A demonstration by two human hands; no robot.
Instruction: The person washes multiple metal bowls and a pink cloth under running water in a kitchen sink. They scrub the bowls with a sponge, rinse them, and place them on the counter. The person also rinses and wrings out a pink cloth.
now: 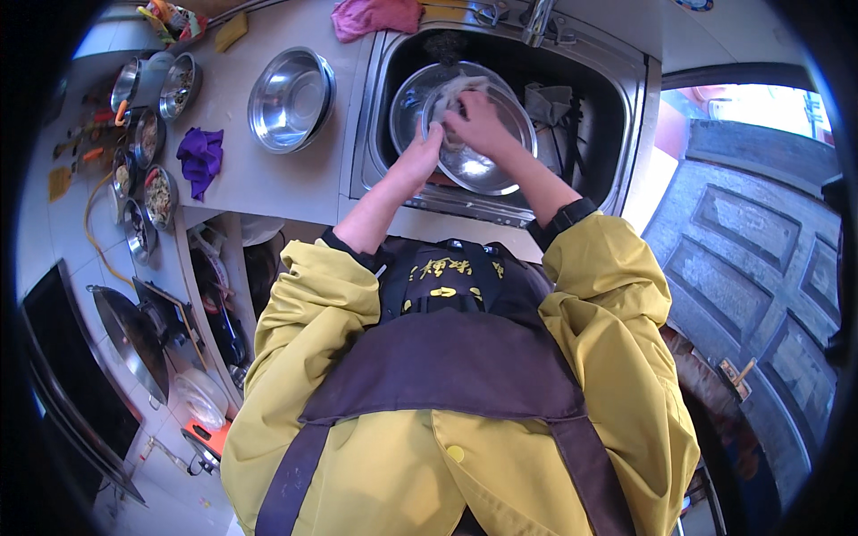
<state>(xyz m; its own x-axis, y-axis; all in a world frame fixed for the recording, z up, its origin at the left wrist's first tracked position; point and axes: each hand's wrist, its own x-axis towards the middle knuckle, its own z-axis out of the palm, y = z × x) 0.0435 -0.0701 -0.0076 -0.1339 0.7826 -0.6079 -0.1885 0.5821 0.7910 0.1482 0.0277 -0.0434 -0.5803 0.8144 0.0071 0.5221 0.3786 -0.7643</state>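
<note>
A stainless steel bowl (486,177) is tilted over another metal bowl (405,110) in the sink (610,167). My left hand (423,155) grips the upper bowl's left rim, thumb on its inner side and fingers mostly hidden. Inside the bowl my right hand (477,120) presses a pale, wet cloth-like thing (462,87) against the wall; what it is exactly cannot be told. A dark scouring pad (445,45) lies at the sink's back edge. The faucet (537,27) stands behind the bowls.
Nested steel bowls (288,100) and a purple cloth (200,163) lie on the left counter. A pink cloth (375,17) is by the sink's back left corner. Several food bowls (159,197) stand further left, near a wok (131,342). A grey cloth (548,102) sits in the sink's right part.
</note>
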